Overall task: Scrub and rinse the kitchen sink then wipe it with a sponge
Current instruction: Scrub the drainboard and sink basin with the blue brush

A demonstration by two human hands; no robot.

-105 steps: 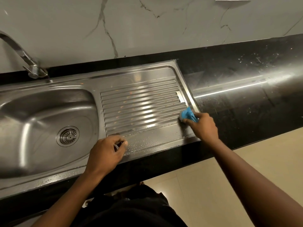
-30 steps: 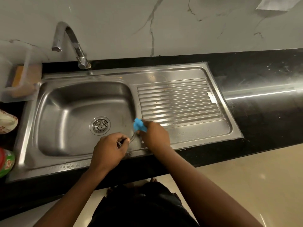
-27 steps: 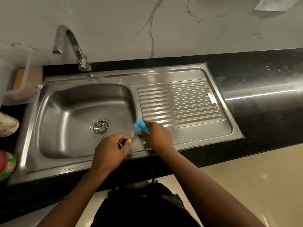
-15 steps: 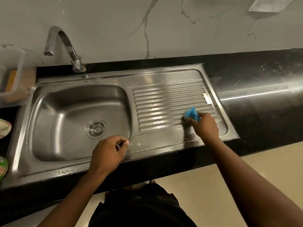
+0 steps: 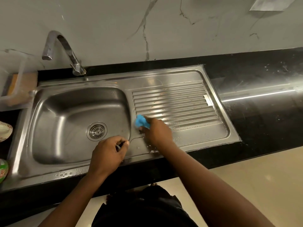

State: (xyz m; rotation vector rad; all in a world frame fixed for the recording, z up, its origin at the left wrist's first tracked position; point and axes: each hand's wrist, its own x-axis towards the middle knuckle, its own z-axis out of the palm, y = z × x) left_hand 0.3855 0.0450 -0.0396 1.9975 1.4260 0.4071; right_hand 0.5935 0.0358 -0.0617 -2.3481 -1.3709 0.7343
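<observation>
A steel sink (image 5: 49, 115) with a round drain (image 5: 97, 131) sits in a black counter, and its ribbed drainboard (image 5: 177, 102) lies to the right. My right hand (image 5: 157, 131) grips a blue sponge (image 5: 141, 121) and presses it on the drainboard's near-left corner, beside the basin's edge. My left hand (image 5: 108, 154) rests curled on the sink's front rim, thumb against forefinger; a small dark thing shows between them, too small to name. Water drops bead on the front rim.
A curved steel tap (image 5: 65, 51) stands behind the basin, with no water running. A clear holder with an orange sponge (image 5: 18, 86) sits at the far left. Patterned items (image 5: 4, 133) show at the left edge. Black counter (image 5: 262, 112) stretches right; beige floor below.
My right hand has swept the blue sponge leftward from the drainboard's right part to its left edge by the basin. My left hand has stayed on the front rim.
</observation>
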